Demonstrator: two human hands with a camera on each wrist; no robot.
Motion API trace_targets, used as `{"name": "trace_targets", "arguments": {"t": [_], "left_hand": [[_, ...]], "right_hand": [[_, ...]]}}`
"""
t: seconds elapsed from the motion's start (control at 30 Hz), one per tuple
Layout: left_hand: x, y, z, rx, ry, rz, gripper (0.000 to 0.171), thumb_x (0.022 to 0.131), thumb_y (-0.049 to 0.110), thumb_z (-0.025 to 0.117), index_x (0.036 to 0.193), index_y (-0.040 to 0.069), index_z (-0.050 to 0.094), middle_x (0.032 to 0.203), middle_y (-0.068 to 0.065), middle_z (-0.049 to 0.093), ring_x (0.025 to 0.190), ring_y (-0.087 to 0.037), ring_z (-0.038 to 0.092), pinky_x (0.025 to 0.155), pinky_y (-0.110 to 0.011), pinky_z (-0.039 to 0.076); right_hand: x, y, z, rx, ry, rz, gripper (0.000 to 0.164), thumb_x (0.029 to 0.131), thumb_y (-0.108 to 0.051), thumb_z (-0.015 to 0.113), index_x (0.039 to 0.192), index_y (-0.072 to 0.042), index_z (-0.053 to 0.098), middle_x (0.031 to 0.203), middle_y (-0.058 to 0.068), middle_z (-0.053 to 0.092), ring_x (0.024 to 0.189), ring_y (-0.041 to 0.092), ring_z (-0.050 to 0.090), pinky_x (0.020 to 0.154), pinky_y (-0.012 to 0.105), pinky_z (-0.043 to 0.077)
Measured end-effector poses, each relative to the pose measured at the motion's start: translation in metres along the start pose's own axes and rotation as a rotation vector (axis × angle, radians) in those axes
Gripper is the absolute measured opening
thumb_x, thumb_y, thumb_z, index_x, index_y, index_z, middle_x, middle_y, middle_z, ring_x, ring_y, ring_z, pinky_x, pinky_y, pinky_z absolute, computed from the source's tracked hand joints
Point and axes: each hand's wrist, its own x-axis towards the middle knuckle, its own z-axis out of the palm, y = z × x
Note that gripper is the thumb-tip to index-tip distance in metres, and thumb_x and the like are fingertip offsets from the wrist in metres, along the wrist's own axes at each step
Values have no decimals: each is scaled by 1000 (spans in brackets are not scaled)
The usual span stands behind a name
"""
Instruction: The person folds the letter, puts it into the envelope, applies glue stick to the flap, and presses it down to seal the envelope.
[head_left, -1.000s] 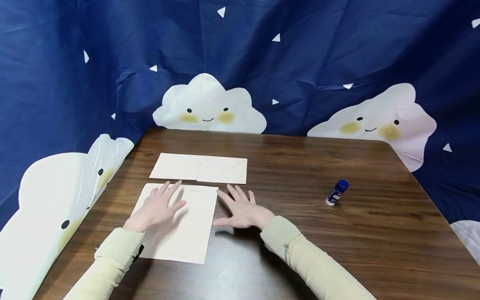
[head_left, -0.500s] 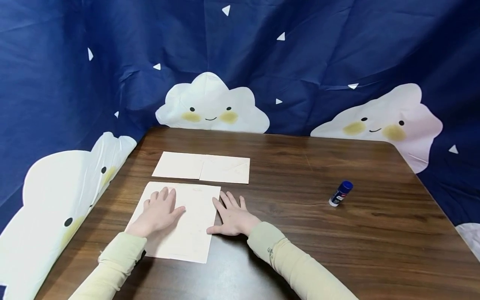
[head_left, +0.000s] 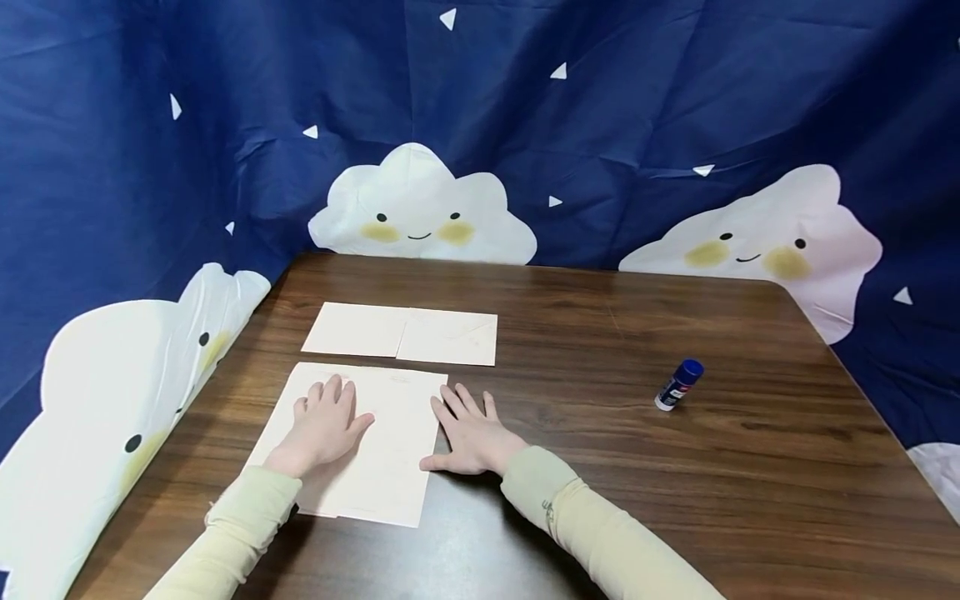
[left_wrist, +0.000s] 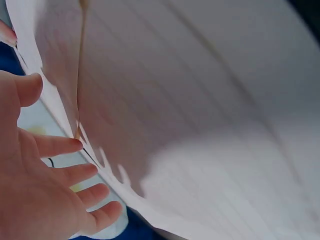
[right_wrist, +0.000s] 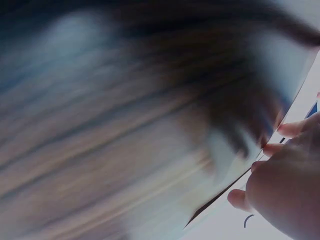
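left hand is laid flat, fingers straight, on the sheet of paper, which lies on the near left of the wooden table. right hand is spread flat on the table, touching the sheet's right edge. an envelope is seen just behind; a glue stick well apart, right.

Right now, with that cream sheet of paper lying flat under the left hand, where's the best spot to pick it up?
Probably the right edge of the cream sheet of paper, coming in from the right. It lies flat on the brown wooden table, and the right hand already rests open beside that edge, while the left hand presses it flat.
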Motion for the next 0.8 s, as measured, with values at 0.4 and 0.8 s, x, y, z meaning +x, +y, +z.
{"name": "trace_targets", "arguments": {"t": [0.4, 0.8], "left_hand": [[4, 41, 10, 28, 13, 89, 68, 96, 40, 47, 139, -11, 34, 147, -33, 27, 133, -54, 25, 103, -70, 23], [7, 99, 29, 27, -27, 169, 69, 96, 42, 47, 139, -11, 34, 147, -29, 31, 135, -49, 27, 106, -64, 25]], "right_hand": [[-34, 39, -1, 77, -6, 16, 92, 83, -65, 54, 153, -18, 16, 162, 3, 7, 150, 26, 3, 116, 62, 3], [-82, 84, -7, 121, 2, 45, 92, 82, -59, 62, 151, -15, 21, 161, 5, 12, 149, 29, 8, 116, 61, 10]]}}
